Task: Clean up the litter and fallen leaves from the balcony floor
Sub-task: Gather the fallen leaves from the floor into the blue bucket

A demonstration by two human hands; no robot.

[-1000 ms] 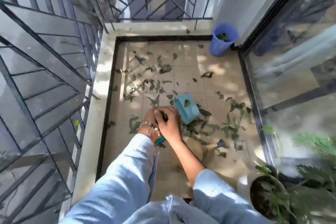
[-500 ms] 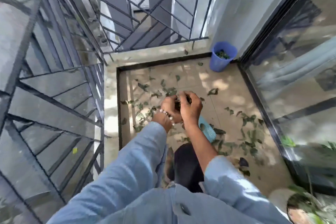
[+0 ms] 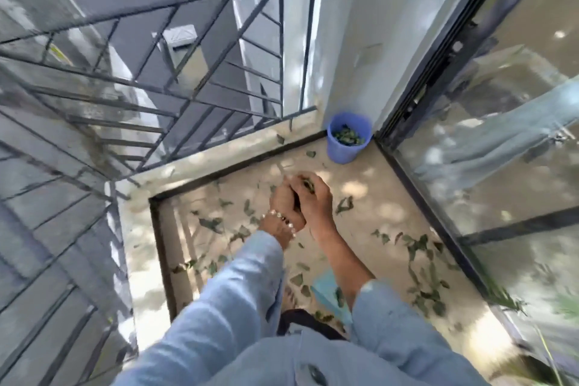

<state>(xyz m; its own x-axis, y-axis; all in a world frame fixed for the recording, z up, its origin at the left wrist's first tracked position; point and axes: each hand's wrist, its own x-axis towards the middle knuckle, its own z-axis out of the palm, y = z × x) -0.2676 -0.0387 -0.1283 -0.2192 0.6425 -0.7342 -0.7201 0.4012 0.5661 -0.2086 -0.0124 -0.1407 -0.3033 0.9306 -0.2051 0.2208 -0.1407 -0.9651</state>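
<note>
Green fallen leaves lie scattered over the beige tiled balcony floor. My left hand and my right hand are cupped together, raised above the floor, and hold a bunch of leaves between them. A blue bin with leaves inside stands in the far corner, beyond my hands. A light blue dustpan lies on the floor under my right forearm, partly hidden by it.
A dark metal railing runs along the left and far sides above a pale ledge. A glass sliding door closes the right side. Green plant fronds show at the lower right.
I have risen from a crouch by the dustpan. Both hands, holding the gathered leaves, have lifted off the floor and moved toward the blue bin.
</note>
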